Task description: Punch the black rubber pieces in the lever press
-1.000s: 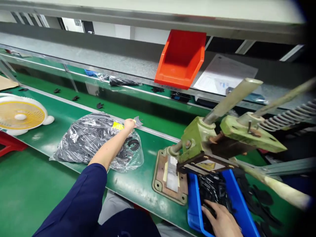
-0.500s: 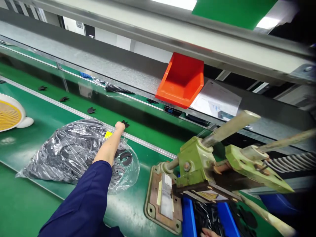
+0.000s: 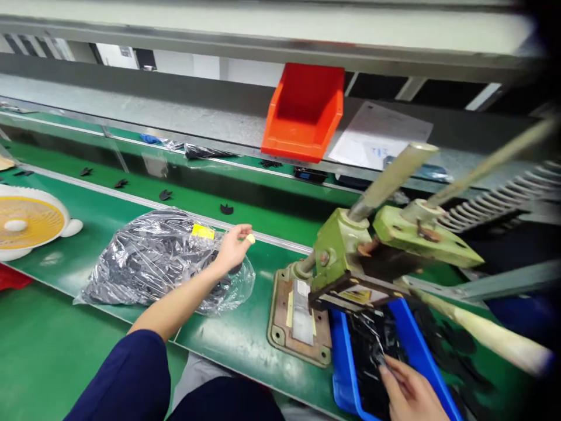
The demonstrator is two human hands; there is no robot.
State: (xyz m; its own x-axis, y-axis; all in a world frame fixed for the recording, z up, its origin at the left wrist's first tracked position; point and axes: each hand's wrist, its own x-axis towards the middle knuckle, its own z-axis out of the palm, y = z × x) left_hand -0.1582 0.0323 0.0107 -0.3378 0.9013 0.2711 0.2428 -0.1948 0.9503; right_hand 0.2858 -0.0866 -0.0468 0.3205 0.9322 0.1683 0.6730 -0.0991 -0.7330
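My left hand hovers over the open end of a clear plastic bag full of dark curved parts. Its thumb and index finger are slightly apart, with nothing visible between them; a pale yellow cover shows on one fingertip. Just beyond it, a black pronged part lies on the green conveyor belt. My right hand is over a blue bin of black parts. Its thumb and fingers pinch a thin dark part, partly hidden by the fingers.
A green hand press on a metal base stands between my hands, its long levers reaching right. More pronged parts lie along the belt. A red-orange bin overhangs the shelf. A yellow-and-white round fan-like object is at left.
My left hand has drawn back from the belt, leaving the black pronged part there. My right hand has risen further into view with a thin part between its fingers. The view has turned.
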